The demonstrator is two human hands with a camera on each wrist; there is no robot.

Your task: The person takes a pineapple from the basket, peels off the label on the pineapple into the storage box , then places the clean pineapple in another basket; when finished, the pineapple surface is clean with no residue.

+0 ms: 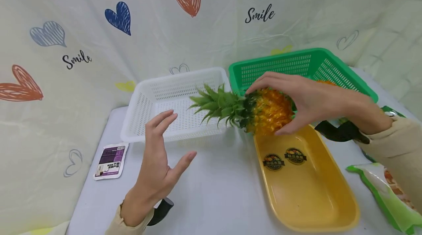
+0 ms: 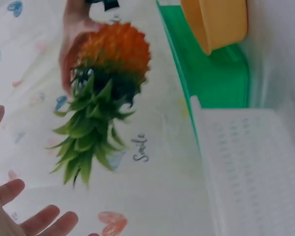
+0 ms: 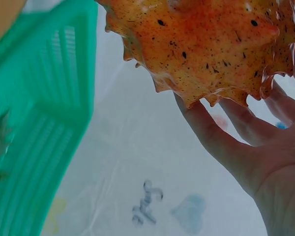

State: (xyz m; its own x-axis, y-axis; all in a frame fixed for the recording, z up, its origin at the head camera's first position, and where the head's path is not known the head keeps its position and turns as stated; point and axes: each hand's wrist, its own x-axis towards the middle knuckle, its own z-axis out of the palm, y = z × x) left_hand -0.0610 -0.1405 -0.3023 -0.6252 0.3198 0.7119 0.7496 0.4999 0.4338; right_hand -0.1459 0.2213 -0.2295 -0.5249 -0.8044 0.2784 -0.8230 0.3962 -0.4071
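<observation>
A pineapple [image 1: 268,112] with an orange body and green leaves is held by my right hand [image 1: 306,97], its fingers and thumb curved round the body. It hangs over the front of the green basket and the back end of the yellow tray, leaves pointing left toward the white basket [image 1: 178,132]. In the right wrist view the spiky orange skin [image 3: 206,54] lies against the fingers. My left hand [image 1: 158,161] is raised in front of the white basket, fingers extended and thumb spread, holding nothing. In the left wrist view its fingertips stand apart from the leaves [image 2: 88,132].
A green basket [image 1: 277,61] at the back right holds another orange thing, partly hidden. The yellow tray [image 1: 303,191] stands before it. A purple-and-white packet [image 1: 111,161] lies at the left, a green-and-white bag [image 1: 385,191] at the right. A heart-printed cloth [image 1: 211,19] hangs behind.
</observation>
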